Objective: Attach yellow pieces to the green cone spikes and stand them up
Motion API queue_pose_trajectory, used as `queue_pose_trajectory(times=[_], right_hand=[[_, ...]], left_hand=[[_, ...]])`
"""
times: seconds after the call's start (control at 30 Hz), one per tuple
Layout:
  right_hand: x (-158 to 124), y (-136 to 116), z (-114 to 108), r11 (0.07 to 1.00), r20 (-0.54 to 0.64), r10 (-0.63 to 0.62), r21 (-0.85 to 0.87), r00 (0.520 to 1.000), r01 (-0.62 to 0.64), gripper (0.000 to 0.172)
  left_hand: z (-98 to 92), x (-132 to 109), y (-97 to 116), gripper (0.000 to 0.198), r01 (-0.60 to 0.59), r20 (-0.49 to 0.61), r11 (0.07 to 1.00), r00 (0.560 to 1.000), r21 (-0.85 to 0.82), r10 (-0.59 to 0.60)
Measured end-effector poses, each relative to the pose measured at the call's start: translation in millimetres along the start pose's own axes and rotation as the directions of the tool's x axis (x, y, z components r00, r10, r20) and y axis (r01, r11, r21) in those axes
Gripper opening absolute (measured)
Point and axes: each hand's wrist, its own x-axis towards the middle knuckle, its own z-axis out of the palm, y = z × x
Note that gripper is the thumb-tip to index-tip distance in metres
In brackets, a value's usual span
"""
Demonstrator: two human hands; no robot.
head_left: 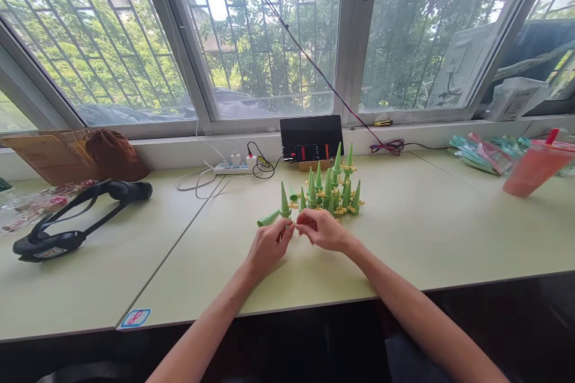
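Observation:
My left hand and my right hand meet over the pale green table, fingers pinched together on a small piece between them that I cannot make out. Just beyond my left fingers stands a green cone, and another green cone lies on its side to its left. Behind my hands a cluster of upright green cones with small yellow connectors stands on the table.
A black screen device leans against the window sill, beside a power strip with cables. A black headset-like device lies at left. A pink drink cup and packaged items sit at right.

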Motion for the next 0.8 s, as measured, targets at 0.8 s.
queue_pose_trajectory(times=[0.8], right_hand=[[2.9,5.8,-1.3,0.994,-0.162,0.063,-0.077,0.985,-0.076,0.016]], left_hand=[[-5.1,6.1,10.9,0.022,0.221,-0.283,0.964,0.924,-0.151,-0.256]])
